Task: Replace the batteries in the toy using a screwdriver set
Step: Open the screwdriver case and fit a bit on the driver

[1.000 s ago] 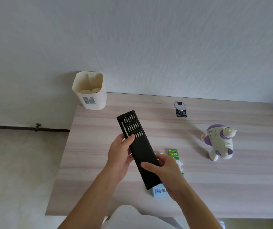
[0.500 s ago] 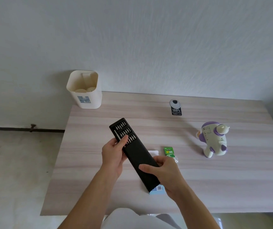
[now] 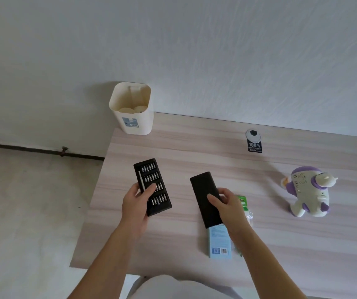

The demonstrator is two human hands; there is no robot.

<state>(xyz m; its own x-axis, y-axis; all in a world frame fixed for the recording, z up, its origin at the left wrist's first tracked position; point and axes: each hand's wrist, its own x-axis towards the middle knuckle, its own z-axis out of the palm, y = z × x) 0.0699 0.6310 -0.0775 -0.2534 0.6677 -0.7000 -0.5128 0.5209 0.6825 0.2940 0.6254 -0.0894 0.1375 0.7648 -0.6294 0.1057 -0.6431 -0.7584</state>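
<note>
the left hand (image 3: 135, 203) grips the bit tray (image 3: 152, 186) of the screwdriver set, thumb curled over its face, the other fingers hidden beneath it. rows of small bits and a thin driver rod along the tray's left edge show, but the bit tips are too small to tell apart. the right hand (image 3: 229, 203) pinches the black sleeve (image 3: 204, 190), thumb on top and fingers wrapped at its right edge. tray and sleeve are held apart, with bare table (image 3: 194, 147) between the two hands. the sleeve's near end covers the far end of a pale blue box (image 3: 219, 242) lying just under the right wrist. a green battery pack (image 3: 242, 200) peeks out just right of the right hand, mostly hidden behind it. the toy (image 3: 309, 192) stands on the table well to the right of the right hand. beyond the left hand stands a cream bin (image 3: 132, 107); the pale round things inside it cannot be identified. beyond the right hand lies a tag (image 3: 253, 141) reading 100%. both forearms are cut off by the lower edge.
</note>
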